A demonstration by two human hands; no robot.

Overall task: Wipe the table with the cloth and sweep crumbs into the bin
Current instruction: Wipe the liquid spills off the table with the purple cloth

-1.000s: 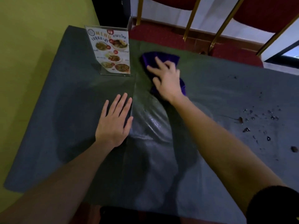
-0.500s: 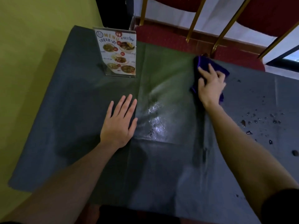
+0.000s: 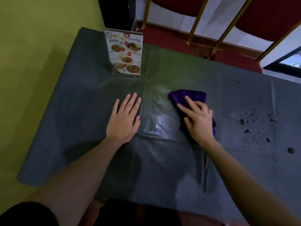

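A purple cloth lies flat on the dark green table cover near the middle. My right hand presses down on it, fingers spread over the cloth. My left hand rests flat and open on the cover just left of a wet, shiny patch. Dark crumbs and droplets are scattered on the right part of the table. No bin is in view.
A standing menu card in a clear holder sits at the back left of the table. Red chairs with gold legs stand behind the far edge. A yellow-green wall runs along the left side.
My right hand has slid the cloth from the far left by the menu, out to the far right, then back toward me and the middle. My left hand stayed flat.
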